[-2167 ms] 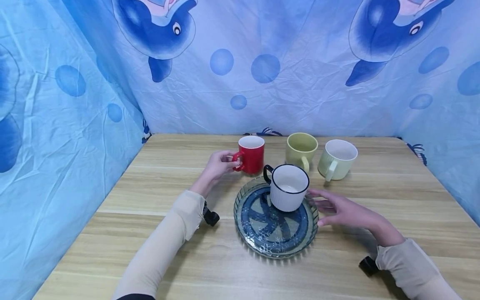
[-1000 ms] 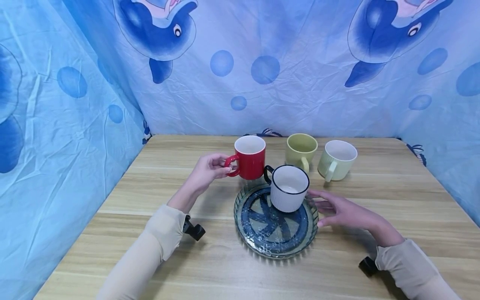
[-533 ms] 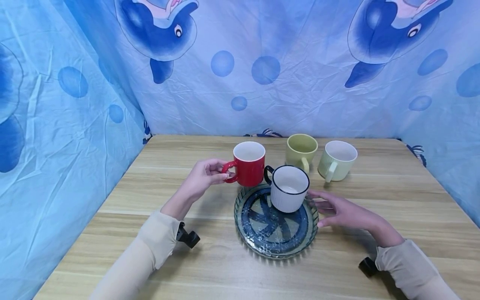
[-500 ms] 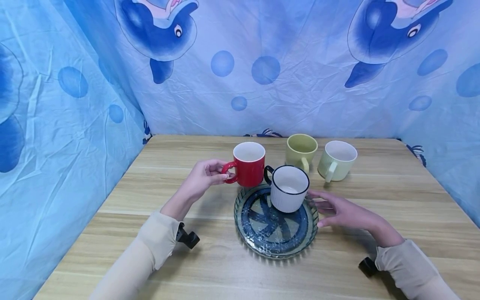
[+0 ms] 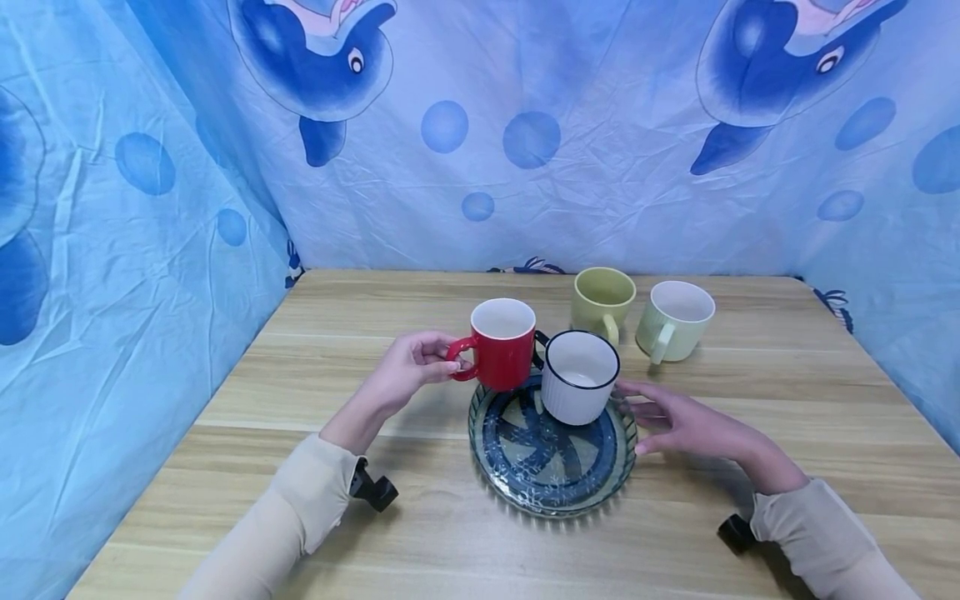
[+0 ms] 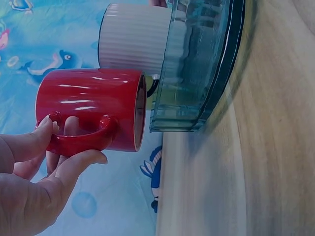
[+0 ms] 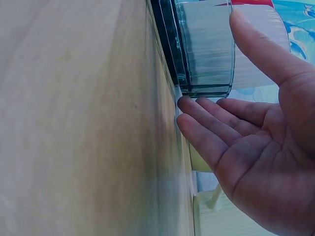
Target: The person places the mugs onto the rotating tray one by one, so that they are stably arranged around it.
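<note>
My left hand (image 5: 411,367) pinches the handle of a red mug (image 5: 504,354) with a white inside. In the left wrist view the red mug (image 6: 91,105) hangs raised beside the rim of a glass dish (image 6: 189,93), over its far left edge. A white mug with a black rim and black handle (image 5: 577,385) stands upright in the round, blue-patterned glass dish (image 5: 551,498). The red mug partly covers that handle in the head view. My right hand (image 5: 686,423) lies at the dish's right side, its fingers extended along the rim (image 7: 206,93), fingertips touching or nearly touching the glass.
Behind the dish an olive-green mug (image 5: 602,296) and a pale green mug (image 5: 677,321) stand on the wooden table (image 5: 420,533), handles toward me. A blue curtain with printed dolphins (image 5: 480,125) hangs along the back and sides.
My left hand has lifted the red mug off the table, drawn it toward me, then brought it slightly right over the dish's edge. My right hand and the white mug have stayed put.
</note>
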Action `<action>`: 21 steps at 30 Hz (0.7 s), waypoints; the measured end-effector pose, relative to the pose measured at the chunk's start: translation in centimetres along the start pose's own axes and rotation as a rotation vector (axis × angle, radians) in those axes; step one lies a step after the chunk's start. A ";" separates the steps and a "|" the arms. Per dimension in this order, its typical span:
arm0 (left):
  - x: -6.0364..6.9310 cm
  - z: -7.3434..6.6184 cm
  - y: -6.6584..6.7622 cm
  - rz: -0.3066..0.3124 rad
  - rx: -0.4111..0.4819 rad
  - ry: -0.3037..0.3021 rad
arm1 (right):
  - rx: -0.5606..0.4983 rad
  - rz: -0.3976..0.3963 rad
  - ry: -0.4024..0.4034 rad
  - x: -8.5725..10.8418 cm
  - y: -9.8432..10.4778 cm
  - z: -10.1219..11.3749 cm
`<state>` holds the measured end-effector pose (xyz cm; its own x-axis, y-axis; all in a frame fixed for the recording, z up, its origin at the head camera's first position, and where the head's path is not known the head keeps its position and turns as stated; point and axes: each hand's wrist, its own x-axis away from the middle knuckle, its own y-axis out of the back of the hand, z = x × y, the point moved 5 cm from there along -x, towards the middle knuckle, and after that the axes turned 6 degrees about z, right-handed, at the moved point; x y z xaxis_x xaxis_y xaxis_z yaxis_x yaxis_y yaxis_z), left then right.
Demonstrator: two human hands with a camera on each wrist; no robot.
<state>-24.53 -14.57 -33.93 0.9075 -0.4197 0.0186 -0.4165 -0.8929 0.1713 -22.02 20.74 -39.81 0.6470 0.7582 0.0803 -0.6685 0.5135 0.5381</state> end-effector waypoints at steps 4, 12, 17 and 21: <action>0.1 0.1 -0.2 0.007 0.011 0.003 | 0.001 0.000 0.000 0.0 0.0 0.2; 0.2 0.2 -0.6 0.019 0.022 0.000 | 0.007 -0.003 -0.005 0.0 0.0 0.1; 0.1 0.2 -1.0 0.029 0.020 0.009 | 0.003 -0.007 -0.019 0.1 -0.1 0.1; 0.0 0.3 -1.1 0.038 0.019 0.003 | 0.000 0.004 -0.025 0.1 -0.2 0.0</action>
<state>-24.08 -13.59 -34.41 0.8912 -0.4528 0.0277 -0.4515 -0.8793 0.1514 -21.87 20.72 -39.93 0.6536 0.7498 0.1032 -0.6709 0.5108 0.5376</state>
